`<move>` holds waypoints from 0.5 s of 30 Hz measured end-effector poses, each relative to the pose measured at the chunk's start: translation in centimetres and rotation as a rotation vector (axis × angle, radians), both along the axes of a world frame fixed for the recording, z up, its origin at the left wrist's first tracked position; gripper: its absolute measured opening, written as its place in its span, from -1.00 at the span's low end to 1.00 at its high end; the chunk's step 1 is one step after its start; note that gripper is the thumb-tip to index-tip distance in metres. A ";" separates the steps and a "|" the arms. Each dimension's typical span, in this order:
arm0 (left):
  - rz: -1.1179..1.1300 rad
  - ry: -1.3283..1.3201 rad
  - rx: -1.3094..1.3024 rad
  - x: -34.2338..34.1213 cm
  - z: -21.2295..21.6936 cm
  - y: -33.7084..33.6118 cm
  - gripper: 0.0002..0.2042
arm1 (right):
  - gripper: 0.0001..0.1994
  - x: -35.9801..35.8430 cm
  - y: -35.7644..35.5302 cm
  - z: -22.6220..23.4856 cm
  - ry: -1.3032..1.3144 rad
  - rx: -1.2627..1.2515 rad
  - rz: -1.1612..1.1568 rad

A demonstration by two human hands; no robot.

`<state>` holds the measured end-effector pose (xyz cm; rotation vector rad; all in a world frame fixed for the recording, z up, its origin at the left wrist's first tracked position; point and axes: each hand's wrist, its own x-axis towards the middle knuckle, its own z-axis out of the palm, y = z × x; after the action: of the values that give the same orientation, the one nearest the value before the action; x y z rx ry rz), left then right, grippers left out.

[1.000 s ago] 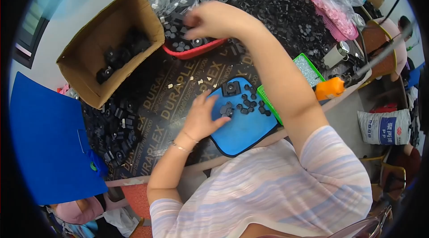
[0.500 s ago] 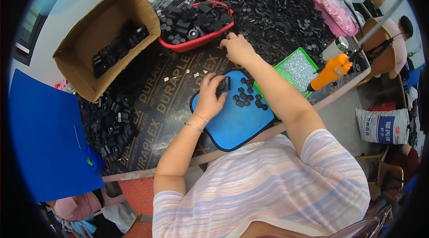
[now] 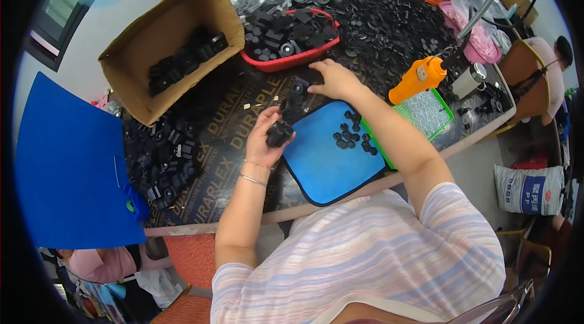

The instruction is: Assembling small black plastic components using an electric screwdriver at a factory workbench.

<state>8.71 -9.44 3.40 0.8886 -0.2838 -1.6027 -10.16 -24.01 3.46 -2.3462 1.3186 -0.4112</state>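
Black plastic part [image 3: 279,134]: held in the left hand [image 3: 266,138], fingers closed around it, above the dark work table [image 3: 225,160] just left of the blue mat [image 3: 325,151].

Right hand [image 3: 333,79]: stretched forward past the mat's far edge, fingers down on small black parts [image 3: 299,88] lying on the table; whether it pinches one cannot be told.

Blue mat: lies flat near the table's front edge, carrying a small cluster of black hexagonal pieces [image 3: 350,137] (grouped toward its far right side).

Red tray [image 3: 286,59]: beyond the right hand, filled with black parts.

Heap of black round parts [image 3: 389,20]: spread over the far right of the table.

Cardboard box [image 3: 161,41]: far left, open, partly filled with black parts.

Loose black parts [image 3: 161,151]: scattered on the table left of the left hand.

Green tray [image 3: 426,111]: right of the mat, partly behind the right forearm.

Orange power tool [image 3: 420,78]: hangs just above the green tray.

Blue board [image 3: 70,169]: at the table's left edge.
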 end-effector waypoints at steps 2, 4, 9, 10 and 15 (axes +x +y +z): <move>0.058 -0.102 -0.027 1.4 2.7 -0.3 -0.79 | -0.25 0.8 0.4 -0.4 0.025 -0.020 0.022; 0.161 -0.156 -0.216 4.5 5.6 -1.8 -0.79 | -0.22 1.6 0.7 -1.4 0.029 -0.086 0.081; 0.742 -0.215 -0.100 11.2 14.7 -6.5 -0.42 | -0.33 3.5 2.1 -3.0 0.002 -0.115 0.215; 0.689 -0.180 -0.143 11.7 15.0 -6.3 -0.34 | -0.36 3.7 2.0 -3.3 -0.013 -0.075 0.226; 0.483 -0.700 -0.395 7.1 9.4 -2.0 -0.51 | -0.43 6.1 1.5 0.7 0.376 0.226 0.360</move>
<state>15.79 -11.41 12.80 1.0785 -0.7795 -0.7152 -4.06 -22.53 4.11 -2.4667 0.9892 0.2862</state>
